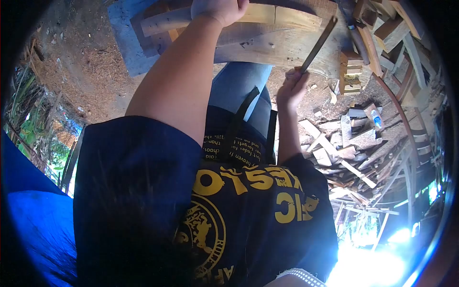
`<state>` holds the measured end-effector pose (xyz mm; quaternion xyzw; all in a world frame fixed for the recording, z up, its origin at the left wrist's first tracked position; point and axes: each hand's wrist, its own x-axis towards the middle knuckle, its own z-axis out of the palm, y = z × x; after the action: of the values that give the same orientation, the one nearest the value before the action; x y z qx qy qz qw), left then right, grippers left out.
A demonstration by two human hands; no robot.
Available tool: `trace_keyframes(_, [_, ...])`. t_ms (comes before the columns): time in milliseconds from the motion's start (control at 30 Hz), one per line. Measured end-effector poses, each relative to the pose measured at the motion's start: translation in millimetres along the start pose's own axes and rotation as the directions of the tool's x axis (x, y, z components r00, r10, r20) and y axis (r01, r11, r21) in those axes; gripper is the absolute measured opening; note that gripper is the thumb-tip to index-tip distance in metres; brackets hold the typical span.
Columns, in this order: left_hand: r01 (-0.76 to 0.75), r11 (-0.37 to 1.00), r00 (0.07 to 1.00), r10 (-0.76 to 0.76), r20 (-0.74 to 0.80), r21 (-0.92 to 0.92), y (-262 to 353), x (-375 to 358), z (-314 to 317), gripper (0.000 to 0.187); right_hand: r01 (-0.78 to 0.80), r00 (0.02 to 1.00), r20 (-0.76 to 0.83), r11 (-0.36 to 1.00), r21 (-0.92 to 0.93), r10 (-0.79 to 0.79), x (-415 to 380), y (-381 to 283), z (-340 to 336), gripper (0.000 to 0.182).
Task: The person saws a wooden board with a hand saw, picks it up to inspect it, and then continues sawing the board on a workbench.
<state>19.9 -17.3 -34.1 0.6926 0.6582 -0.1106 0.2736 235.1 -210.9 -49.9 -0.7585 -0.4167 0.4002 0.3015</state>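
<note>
At the top edge of the head view, my left hand (217, 10) is closed over a curved piece of pale wood (299, 18); the frame cuts off part of its fingers. The curved piece lies on a broad wooden board (258, 44) in front of my knees. To the right, my right hand (293, 88) grips the lower end of a long, thin dark bar (319, 44). The bar slants up to the right, its far tip near the right end of the curved wood. Its exact kind cannot be made out.
Cut wooden blocks (351, 74) are stacked right of the board. Beyond them lie a heap of offcuts (363, 143), more curved wood strips (394, 100) and a small bottle (377, 118). Sawdust covers the ground (91, 76) on the left. Bright glare fills the lower right.
</note>
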Motion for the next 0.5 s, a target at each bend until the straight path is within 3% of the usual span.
trace_keyframes(33, [-0.002,1.0,1.0,0.002,0.0,0.001,0.0,0.0,0.7,0.04,0.005,0.998,0.07,0.983,-0.183,0.008,8.3,-45.8,-14.5,0.012])
trace_keyframes(67, [-0.005,1.0,0.999,0.006,-0.038,0.004,-0.3,-0.4,2.9,0.039,0.002,0.998,0.066,0.983,-0.184,0.011,15.1,-69.5,-18.2,0.012])
trace_keyframes(133, [-0.014,1.0,0.997,0.014,-0.076,0.006,-1.7,0.4,7.6,0.039,0.107,0.978,0.208,0.91,-0.401,-0.023,25.9,-103.5,-19.8,0.013])
trace_keyframes(233, [-0.038,0.999,0.997,0.04,-0.063,0.035,-5.3,3.0,8.1,0.039,0.156,0.972,0.217,0.928,-0.339,-0.084,36.8,-133.7,-7.9,0.015])
trace_keyframes(500, [-0.039,0.999,0.994,0.035,-0.099,-0.032,-4.8,0.3,7.4,0.035,0.134,0.985,0.137,0.966,-0.223,-0.105,36.0,-124.3,-3.5,0.012])
